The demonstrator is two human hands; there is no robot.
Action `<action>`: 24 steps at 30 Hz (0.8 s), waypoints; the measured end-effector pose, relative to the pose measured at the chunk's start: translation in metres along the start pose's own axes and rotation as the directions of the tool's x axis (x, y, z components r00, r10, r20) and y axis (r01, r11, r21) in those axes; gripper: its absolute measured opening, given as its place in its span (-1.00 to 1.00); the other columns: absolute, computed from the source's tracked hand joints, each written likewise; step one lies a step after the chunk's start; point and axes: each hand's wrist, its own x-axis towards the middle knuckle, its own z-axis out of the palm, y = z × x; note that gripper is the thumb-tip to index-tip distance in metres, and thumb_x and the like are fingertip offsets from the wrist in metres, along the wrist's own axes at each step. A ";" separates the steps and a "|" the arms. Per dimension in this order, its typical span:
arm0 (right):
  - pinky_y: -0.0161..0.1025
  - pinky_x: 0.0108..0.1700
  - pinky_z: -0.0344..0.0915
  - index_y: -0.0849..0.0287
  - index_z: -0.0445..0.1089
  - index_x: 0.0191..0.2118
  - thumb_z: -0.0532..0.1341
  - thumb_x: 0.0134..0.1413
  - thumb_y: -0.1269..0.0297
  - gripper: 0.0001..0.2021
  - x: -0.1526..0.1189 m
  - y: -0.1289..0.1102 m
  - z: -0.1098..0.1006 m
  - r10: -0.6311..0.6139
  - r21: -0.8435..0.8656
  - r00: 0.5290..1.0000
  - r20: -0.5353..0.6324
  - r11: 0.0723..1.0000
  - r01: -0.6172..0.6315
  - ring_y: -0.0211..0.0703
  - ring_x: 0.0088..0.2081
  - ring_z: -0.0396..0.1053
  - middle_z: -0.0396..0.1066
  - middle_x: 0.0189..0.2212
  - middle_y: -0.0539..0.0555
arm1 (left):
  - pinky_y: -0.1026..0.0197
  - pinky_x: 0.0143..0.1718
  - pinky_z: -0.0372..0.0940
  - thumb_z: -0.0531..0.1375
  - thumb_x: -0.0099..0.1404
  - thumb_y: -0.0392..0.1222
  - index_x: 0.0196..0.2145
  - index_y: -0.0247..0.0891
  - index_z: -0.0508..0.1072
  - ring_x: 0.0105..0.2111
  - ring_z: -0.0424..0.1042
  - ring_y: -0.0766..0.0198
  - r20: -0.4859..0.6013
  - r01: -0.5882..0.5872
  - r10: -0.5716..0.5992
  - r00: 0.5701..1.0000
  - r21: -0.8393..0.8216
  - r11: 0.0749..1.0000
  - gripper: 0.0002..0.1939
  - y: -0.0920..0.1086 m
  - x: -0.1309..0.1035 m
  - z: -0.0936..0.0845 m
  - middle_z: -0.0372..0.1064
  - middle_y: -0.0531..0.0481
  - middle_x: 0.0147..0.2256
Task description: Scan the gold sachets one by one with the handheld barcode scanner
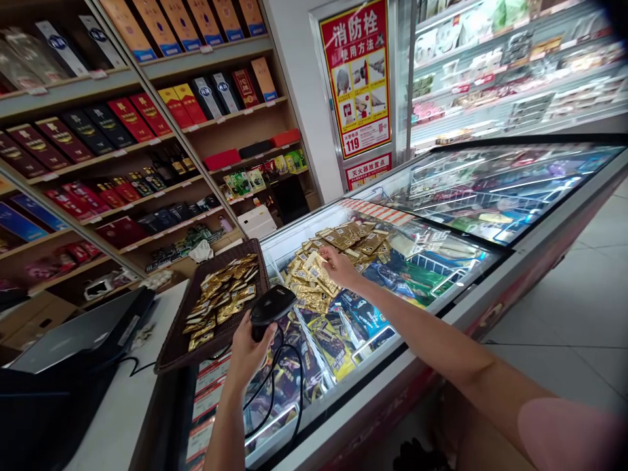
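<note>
Red poster (356, 82) — shelved boxes (130, 120)

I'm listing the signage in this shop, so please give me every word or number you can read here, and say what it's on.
"消防栓": top of the tall red poster
"使用方法": just below, same poster
"119": near the foot of the same poster
"灭火器放置点": lower red sign
Too small or blurred to read: the poster's captions, shelf price tags, shelved boxes, gold packets, yellow bag in the freezer.

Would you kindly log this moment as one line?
left hand: holds scanner | right hand: touches gold packets on freezer | basket: more gold packets inside
</note>
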 end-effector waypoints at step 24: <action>-0.01 0.04 0.29 0.32 0.04 0.22 0.05 -0.01 0.48 -0.40 0.016 0.026 -0.044 0.562 0.108 0.687 -0.461 0.804 -0.585 0.18 0.11 0.21 0.01 0.20 0.44 | 0.21 -0.55 0.30 0.18 0.13 0.32 -0.35 -0.25 0.45 -0.62 0.36 0.23 -0.243 0.124 -0.119 0.963 0.008 0.992 -0.49 -0.015 0.007 -0.007 0.37 0.02 -0.58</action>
